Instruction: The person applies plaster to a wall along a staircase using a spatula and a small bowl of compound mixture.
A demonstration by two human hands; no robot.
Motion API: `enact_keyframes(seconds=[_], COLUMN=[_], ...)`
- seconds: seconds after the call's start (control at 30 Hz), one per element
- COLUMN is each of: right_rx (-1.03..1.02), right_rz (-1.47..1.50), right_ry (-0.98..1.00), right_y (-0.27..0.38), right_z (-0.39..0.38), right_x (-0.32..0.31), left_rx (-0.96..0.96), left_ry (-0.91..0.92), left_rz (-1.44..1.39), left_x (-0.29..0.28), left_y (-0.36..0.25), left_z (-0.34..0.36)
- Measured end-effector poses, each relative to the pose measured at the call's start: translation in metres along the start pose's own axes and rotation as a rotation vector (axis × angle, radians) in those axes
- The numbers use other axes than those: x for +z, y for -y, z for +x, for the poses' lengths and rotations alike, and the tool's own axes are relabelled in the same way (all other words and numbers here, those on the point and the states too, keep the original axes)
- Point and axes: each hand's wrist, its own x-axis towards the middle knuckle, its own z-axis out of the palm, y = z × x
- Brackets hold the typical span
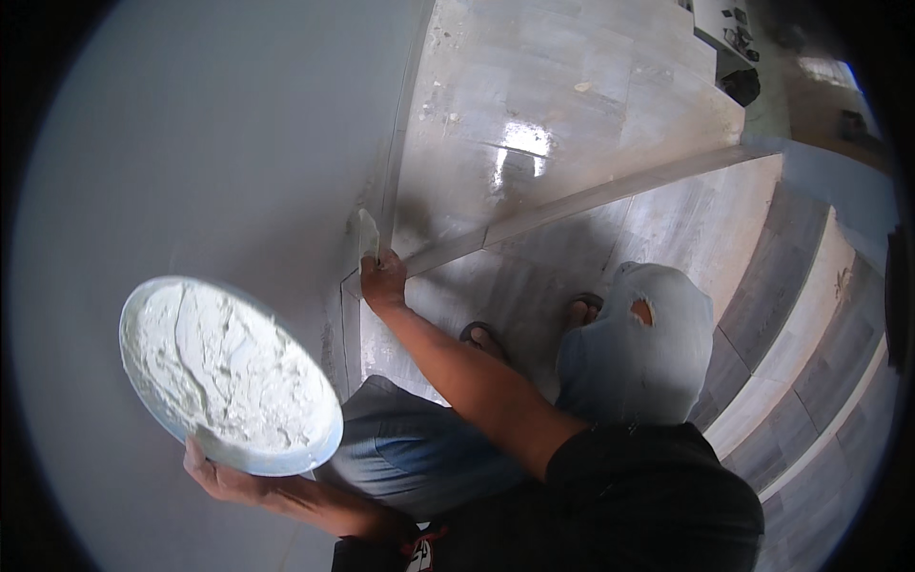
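From below, my left hand grips the edge of a pale blue oval dish. White putty with a rough, ridged surface fills the dish. My right hand is stretched forward, its fingers closed around a putty knife. The knife's pale, smeared blade is at the grey wall, close to the corner where wall meets floor. Whether the blade touches the wall, I cannot tell.
A raised tiled landing with dusty smears lies ahead, bounded by a step edge. Tiled stairs descend on the right. My sandalled feet are on the lower tiles. Dark items stand at the far right.
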Motion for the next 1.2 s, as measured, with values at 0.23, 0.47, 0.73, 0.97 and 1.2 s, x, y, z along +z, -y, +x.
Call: enact_keyframes(seconds=[0.23,0.47,0.73,0.97,1.2], right_rx=[-0.118,-0.125,0.121,-0.123,-0.218], right_rz=[0.071,0.064,0.109,0.124,-0.13], right_ry=[-0.069,-0.034,0.06,-0.044,-0.195], right_y=[0.013,0.02,0.006,0.019,0.003], right_z=[0.01,-0.024,0.033,0.0,0.058], right_x=[0.015,-0.002,0.003,-0.012,0.026], left_rx=[-0.397,-0.345,-0.255,-0.374,-0.292], left_ry=[0.006,-0.047,-0.049,-0.015,-0.093], left_rz=[-0.28,-0.203,-0.106,-0.246,-0.087], left_x=[-0.003,-0.004,0.002,0.004,0.003], left_y=[-0.003,-0.008,-0.001,-0.011,0.003], left_z=[0.002,0.002,0.004,0.002,0.006])
